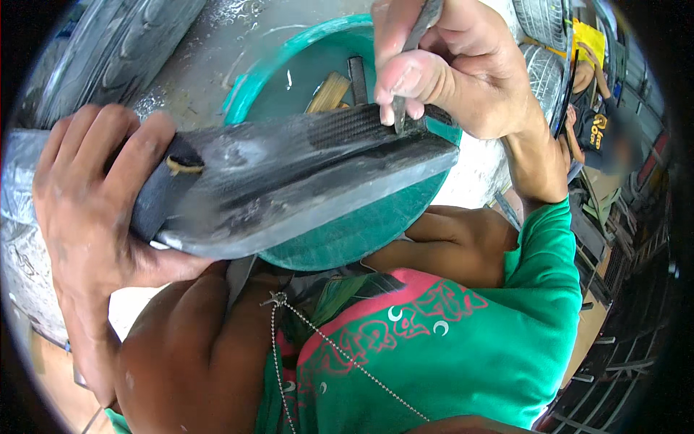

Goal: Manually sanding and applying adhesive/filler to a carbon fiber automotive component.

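Note:
A long black part (pixel 282 166) with a carbon-fibre weave showing on its upper side lies slantwise before me, wet and smeared with grey. My left hand (pixel 90 181) is wrapped round its left end, thumb underneath and fingers on top. By those fingers is a dark piece with a tan torn edge, perhaps sandpaper. Pinched in my right hand (pixel 463 76) is a thin, dark, blade-like metal tool (pixel 423 27). Its tip touches the groove near the part's right end. Below the part stands a green basin (pixel 325 242) of cloudy water.
Inside the basin are a wooden block (pixel 331 91) and a dark bar (pixel 357 78). A large black moulded piece (pixel 134 61) stands at the upper left. Tyres (pixel 542 72) are at the upper right, with another person (pixel 596 130) beyond them.

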`<state>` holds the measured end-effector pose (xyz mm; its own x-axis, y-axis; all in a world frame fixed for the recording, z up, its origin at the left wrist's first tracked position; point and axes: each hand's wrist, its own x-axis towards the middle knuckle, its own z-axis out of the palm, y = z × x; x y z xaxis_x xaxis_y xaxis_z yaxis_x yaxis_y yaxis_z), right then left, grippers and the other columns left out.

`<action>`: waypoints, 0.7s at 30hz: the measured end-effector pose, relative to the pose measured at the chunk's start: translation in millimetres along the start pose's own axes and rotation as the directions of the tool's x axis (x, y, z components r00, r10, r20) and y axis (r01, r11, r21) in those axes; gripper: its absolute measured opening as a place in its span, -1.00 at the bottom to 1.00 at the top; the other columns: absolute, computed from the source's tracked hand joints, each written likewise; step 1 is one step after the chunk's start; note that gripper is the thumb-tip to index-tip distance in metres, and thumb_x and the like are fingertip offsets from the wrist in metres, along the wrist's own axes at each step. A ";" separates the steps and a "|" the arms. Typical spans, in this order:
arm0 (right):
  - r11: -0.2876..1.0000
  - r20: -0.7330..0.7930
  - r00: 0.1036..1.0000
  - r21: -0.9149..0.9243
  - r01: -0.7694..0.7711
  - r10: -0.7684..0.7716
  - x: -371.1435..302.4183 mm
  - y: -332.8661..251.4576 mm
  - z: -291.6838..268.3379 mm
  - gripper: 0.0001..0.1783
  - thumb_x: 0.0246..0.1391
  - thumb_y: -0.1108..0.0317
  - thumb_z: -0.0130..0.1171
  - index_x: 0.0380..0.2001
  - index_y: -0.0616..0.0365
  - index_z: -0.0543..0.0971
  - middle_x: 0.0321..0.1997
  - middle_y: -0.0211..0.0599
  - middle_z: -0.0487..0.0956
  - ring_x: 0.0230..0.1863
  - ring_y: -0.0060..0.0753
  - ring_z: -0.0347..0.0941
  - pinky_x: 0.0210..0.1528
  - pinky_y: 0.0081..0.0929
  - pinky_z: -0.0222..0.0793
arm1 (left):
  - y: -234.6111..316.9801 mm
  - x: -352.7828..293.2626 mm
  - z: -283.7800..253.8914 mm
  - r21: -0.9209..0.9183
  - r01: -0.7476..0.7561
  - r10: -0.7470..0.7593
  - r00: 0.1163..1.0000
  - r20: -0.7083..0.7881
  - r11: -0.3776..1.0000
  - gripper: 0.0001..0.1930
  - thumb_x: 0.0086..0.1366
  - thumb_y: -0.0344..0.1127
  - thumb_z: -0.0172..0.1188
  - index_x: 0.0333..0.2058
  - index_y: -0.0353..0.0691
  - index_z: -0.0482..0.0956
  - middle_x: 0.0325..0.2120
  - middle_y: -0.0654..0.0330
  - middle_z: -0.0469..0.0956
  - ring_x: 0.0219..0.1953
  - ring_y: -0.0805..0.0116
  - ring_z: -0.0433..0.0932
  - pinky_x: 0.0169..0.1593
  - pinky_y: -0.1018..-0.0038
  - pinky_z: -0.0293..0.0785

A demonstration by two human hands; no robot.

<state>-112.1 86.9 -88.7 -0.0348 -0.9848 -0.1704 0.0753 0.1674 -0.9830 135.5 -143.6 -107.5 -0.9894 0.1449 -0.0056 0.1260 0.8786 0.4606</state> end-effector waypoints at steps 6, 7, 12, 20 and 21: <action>0.991 0.052 0.990 -0.010 -0.130 0.131 1.2 5.8 -10.2 -0.82 0.29 0.38 0.21 -0.18 0.24 0.47 -0.46 -0.32 0.60 -0.56 -0.65 0.47 -0.55 -0.66 0.37 | -1.3 0.7 10.9 0.012 -0.014 0.014 1.000 -0.027 1.000 -0.12 -0.45 0.26 0.35 -0.16 -0.30 0.58 -0.32 0.02 0.51 -0.21 -0.09 0.52 -0.10 0.16 0.43; 0.998 0.137 0.989 0.013 -0.054 0.052 5.1 7.6 -13.0 -0.84 0.30 0.39 0.20 -0.19 0.23 0.47 -0.46 -0.30 0.61 -0.57 -0.64 0.48 -0.56 -0.65 0.36 | -0.7 1.3 9.7 0.017 -0.010 0.010 0.999 -0.032 1.000 -0.12 -0.45 0.26 0.35 -0.16 -0.30 0.58 -0.32 0.02 0.51 -0.21 -0.09 0.52 -0.10 0.16 0.43; 0.979 0.237 0.966 0.195 0.056 -0.102 19.0 17.7 -18.0 -0.78 0.32 0.30 0.18 -0.25 0.23 0.43 -0.47 -0.20 0.61 -0.59 -0.50 0.50 -0.60 -0.60 0.38 | 5.1 -5.9 -0.9 0.013 0.029 -0.028 0.997 -0.075 0.999 -0.11 -0.42 0.30 0.35 -0.15 -0.30 0.58 -0.33 0.05 0.50 -0.24 -0.06 0.51 -0.13 0.17 0.41; 0.961 -0.036 0.961 0.014 -0.275 0.276 -1.0 -7.8 -13.8 -0.75 0.38 0.20 0.10 -0.13 0.16 0.42 -0.29 -0.19 0.51 -0.43 -0.39 0.47 -0.43 -0.43 0.38 | 1.7 0.7 6.0 -0.021 -0.041 0.039 0.994 -0.103 0.999 -0.13 -0.44 0.29 0.40 -0.19 -0.29 0.59 -0.39 0.07 0.46 -0.32 -0.02 0.47 -0.21 0.19 0.37; 0.965 0.020 0.974 0.133 -0.225 0.225 -1.5 -2.9 -24.0 -0.81 0.37 0.27 0.10 -0.15 0.18 0.42 -0.39 -0.21 0.56 -0.50 -0.42 0.52 -0.52 -0.52 0.38 | 0.3 7.9 9.7 -0.030 -0.069 0.066 0.993 -0.098 0.997 -0.13 -0.45 0.30 0.40 -0.20 -0.30 0.59 -0.40 0.06 0.46 -0.31 -0.02 0.48 -0.21 0.19 0.37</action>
<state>-136.1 89.0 -87.3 0.0034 -0.9227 -0.3854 0.2126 0.3773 -0.9014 128.4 -137.8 -116.0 -0.9813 0.1569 0.1117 0.1917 0.8527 0.4860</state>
